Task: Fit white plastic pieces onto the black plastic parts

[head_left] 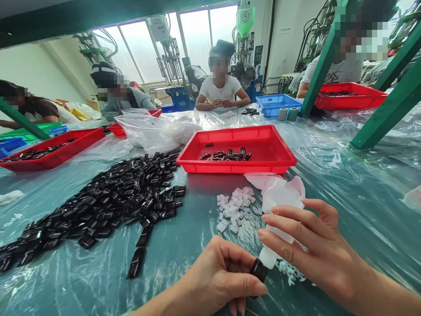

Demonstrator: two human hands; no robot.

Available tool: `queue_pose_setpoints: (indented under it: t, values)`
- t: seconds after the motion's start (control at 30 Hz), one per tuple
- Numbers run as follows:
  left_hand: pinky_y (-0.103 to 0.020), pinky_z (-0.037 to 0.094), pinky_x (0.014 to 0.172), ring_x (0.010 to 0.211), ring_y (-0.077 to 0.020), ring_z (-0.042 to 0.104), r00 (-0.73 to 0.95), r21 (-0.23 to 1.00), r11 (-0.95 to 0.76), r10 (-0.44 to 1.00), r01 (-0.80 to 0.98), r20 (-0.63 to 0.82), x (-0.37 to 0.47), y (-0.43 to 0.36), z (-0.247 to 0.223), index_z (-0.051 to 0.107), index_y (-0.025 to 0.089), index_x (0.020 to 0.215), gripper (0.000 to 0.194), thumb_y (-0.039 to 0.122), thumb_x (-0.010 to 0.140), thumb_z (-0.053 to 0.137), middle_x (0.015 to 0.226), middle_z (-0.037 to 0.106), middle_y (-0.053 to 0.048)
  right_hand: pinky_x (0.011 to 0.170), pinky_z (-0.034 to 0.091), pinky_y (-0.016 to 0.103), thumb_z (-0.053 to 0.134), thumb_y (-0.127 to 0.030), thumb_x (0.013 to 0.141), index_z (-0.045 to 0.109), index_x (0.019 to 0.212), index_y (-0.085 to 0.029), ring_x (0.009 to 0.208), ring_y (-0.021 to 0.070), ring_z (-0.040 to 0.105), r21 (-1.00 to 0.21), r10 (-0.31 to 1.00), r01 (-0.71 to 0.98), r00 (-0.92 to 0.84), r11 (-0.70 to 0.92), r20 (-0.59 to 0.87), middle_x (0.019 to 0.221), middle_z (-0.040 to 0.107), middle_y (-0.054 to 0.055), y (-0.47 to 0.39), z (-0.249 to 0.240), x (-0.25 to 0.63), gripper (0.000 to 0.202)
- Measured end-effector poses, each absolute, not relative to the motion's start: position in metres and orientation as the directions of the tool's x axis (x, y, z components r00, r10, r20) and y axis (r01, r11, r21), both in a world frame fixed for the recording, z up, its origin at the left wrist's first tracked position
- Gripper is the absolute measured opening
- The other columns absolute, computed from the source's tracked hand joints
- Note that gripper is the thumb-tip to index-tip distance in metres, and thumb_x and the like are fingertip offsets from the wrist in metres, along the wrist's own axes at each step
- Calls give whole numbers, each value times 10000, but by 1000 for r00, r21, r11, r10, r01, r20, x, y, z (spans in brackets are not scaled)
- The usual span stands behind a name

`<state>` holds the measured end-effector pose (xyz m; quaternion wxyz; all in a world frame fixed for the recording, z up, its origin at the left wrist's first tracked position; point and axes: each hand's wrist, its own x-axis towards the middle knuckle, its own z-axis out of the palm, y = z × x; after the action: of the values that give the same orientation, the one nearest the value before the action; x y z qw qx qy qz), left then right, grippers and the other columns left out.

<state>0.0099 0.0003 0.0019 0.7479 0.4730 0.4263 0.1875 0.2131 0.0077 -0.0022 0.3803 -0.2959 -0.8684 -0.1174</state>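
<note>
My left hand (226, 281) pinches a small glossy black plastic piece (258, 269) between thumb and fingers, low in the view. Just right of it, my right hand (309, 241) has its fingers laid across a white bottle (279, 233), and the thumb is hidden. The bottle's white cap (268, 257) points down toward the black piece, at or very near its edge. Behind the bottle is a crumpled white cloth or tissue (283, 193). Small translucent white pieces (237, 206) lie in a pile left of the cloth. Thin white bits (291, 271) lie partly under my right hand.
A large heap of black pieces (108, 197) spreads over the plastic-covered table (184, 250) at left. Ahead stands a red tray (237, 166) with several black pieces. Green posts (388, 105) rise at right. Several people sit around the table; a blue tray (278, 105) is farther back.
</note>
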Motion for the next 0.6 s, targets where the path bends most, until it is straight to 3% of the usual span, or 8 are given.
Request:
queue_pose_setpoints:
  t: [0.23,0.6]
  values:
    - [-137,303,327,314,-45,391,560,868,474,684,146,-467,12,0,2,558,121,526,205,241,637,681,389,462,39,974,232,426,320,-146,949,655,975,-217,1044,184,548,-50,462,659,-469,750,753,998,690,38,4,-6,208,344]
    - [-128,318,330,323,-43,403,557,863,482,681,148,-476,10,0,2,633,99,608,174,256,634,704,404,489,35,981,212,416,270,-170,965,646,969,-247,1031,164,550,-91,470,612,-495,786,731,984,681,19,7,0,212,384]
